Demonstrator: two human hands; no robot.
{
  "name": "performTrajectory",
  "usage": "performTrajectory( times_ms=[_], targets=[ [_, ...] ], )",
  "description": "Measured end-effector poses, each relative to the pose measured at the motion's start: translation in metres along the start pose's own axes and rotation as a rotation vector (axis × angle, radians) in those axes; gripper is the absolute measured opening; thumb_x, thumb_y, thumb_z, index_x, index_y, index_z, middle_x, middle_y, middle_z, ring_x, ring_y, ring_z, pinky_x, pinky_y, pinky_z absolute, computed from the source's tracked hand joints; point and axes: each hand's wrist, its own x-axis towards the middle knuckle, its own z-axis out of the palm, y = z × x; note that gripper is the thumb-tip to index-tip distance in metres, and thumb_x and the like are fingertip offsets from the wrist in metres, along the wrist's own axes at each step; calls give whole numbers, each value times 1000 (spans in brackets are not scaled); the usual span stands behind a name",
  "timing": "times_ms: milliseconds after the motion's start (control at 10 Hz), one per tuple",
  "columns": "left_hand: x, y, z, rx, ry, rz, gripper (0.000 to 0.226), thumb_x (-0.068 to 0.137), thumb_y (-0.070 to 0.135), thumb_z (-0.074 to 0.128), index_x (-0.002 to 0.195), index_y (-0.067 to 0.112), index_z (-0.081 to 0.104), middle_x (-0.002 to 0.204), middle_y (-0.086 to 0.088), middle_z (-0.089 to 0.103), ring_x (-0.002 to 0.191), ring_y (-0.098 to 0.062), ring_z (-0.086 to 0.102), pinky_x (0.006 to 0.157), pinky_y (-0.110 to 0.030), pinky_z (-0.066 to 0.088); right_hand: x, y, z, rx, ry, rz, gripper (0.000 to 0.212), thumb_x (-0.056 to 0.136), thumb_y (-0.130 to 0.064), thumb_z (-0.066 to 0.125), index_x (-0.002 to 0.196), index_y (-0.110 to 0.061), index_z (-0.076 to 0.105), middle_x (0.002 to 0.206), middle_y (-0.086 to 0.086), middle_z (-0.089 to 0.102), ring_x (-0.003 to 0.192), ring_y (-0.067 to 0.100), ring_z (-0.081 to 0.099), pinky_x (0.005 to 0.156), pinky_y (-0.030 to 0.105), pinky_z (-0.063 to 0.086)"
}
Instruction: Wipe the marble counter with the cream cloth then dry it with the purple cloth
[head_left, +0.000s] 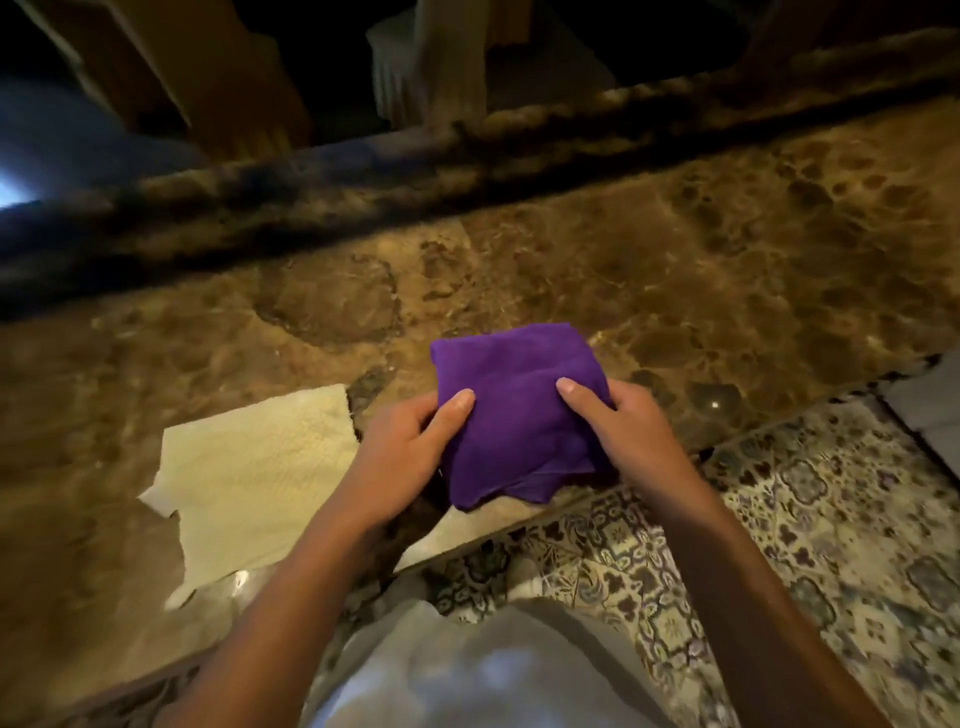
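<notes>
Far edge of marble bench (675, 249) blurred, dim; shapes beyond it too dark to identify. Purple cloth (519, 410) folded, held over near bench edge; whether it touches the surface cannot tell. Left hand (410, 447) grips its left side, right hand (618, 421) its right, thumbs on top, other fingers hidden beneath. Cream cloth (254, 478) flat on bench, left, partly covered by left forearm. Patterned rug (779, 530) on floor below.

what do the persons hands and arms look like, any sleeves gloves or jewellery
Both forearms are bare up to the frame edge, with no sleeves showing. The left hand and right hand wear no gloves, and no rings, watch or bracelets are visible. Fingernails look short and unpainted.
</notes>
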Motion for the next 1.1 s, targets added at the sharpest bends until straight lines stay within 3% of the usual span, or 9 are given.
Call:
performTrajectory(
  times_ms=[200,300,400,500,700,800,900,1000,1100],
  targets=[
    [20,-11,24,54,261,-211,38,99,48,62,80,16,72,74,-8,72,72,-28,67,67,-43,48,66,11,-15,-137,-193,-24,17,92,-32,73,93,-18,82,87,-7,82,77,3,69,71,31,52],
    [25,-17,33,205,359,-297,42,96,51,64,76,14,68,65,0,65,69,-26,64,63,-38,44,79,16,-17,-275,-269,-52,19,92,-32,73,93,-15,82,88,1,82,82,16,74,72,37,55],
    [25,-21,38,352,389,-350,47,93,57,64,70,16,61,63,4,61,71,-27,64,61,-38,46,88,16,-19,-412,-288,-66,18,89,-36,76,78,-23,78,75,-6,78,68,13,69,62,33,49],
    [26,-22,40,420,389,-354,49,91,61,63,72,17,63,71,-1,68,73,-27,66,60,-37,48,92,15,-17,-486,-268,-56,26,86,-42,77,86,-16,81,79,2,80,76,22,73,71,42,56],
    [22,-16,30,389,322,-311,45,92,62,61,79,19,62,68,6,63,72,-22,64,59,-35,47,81,11,-15,-615,-131,-88,34,86,-49,71,79,-16,73,73,2,72,78,29,68,71,42,52],
    [-2,-9,30,394,322,-274,36,92,63,58,83,28,60,73,11,66,71,-11,64,63,-36,53,61,8,-17,-616,17,-153,20,88,-43,67,91,-24,70,91,-2,70,90,24,65,82,43,55],
    [-37,3,29,357,279,-218,37,91,67,51,80,32,57,70,12,66,65,-2,62,59,-31,53,20,-2,-11,-530,78,-364,6,89,-28,66,83,-27,66,90,-10,63,88,17,60,76,38,50],
    [-84,-4,36,228,67,-214,39,90,65,52,83,29,62,72,11,68,67,-4,64,65,-26,54,-20,-1,1,-491,10,-453,15,91,-24,67,77,-28,62,78,-11,61,77,10,59,64,28,47],
    [-114,-10,33,97,-300,-309,40,89,62,54,96,24,67,73,16,59,77,-7,58,85,-32,53,-62,14,17,-380,-325,-258,20,91,-25,67,72,-20,60,61,-3,60,58,2,54,57,26,43]
  ],
)
